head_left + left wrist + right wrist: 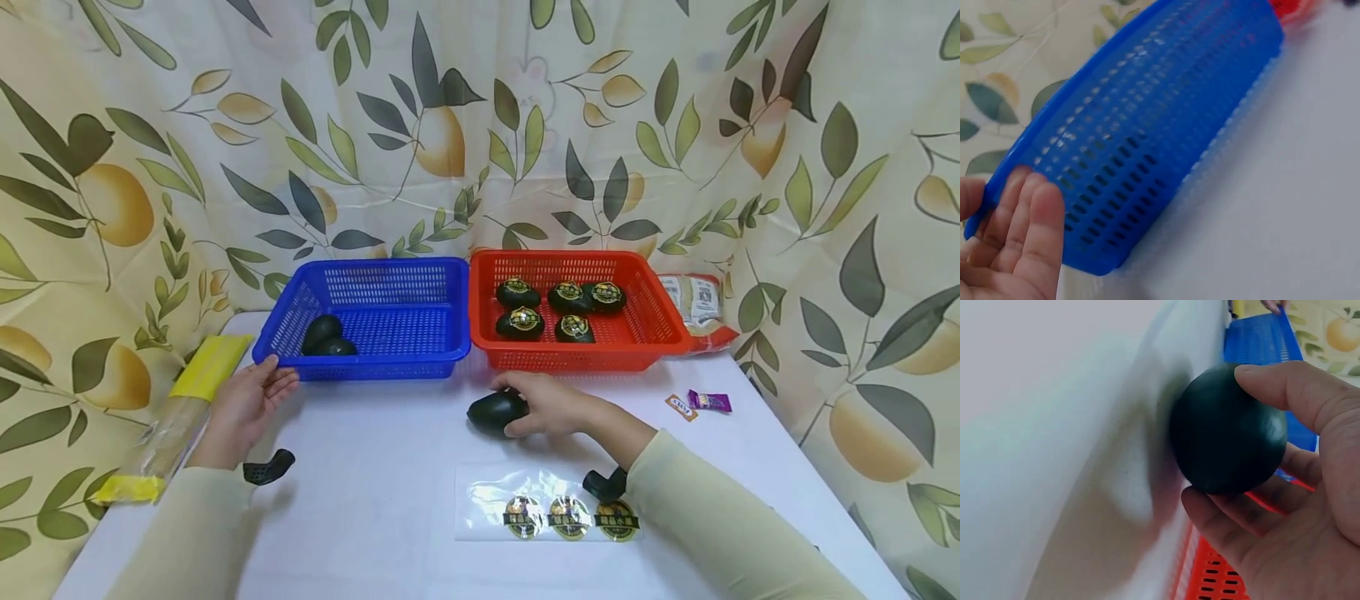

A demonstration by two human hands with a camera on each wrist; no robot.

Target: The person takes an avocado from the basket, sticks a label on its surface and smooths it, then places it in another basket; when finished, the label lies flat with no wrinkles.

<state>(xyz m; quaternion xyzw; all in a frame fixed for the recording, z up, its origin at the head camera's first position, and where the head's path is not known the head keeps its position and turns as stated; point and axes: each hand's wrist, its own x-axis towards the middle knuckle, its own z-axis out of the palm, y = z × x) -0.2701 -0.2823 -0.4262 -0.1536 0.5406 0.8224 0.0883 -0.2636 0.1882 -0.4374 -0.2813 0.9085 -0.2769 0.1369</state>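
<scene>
The right hand (551,406) curls thumb and fingers round a dark green egg-shaped item (497,412), holding it against the white table (375,500) just in front of the red basket (645,350); five labelled dark eggs (520,322) lie in that basket; the left hand (251,396), fingers straight and relaxed, touches the near left corner of the blue basket (420,350), which holds two plain dark eggs (322,333); a clear sheet of round stickers (570,517) lies near the right forearm.
</scene>
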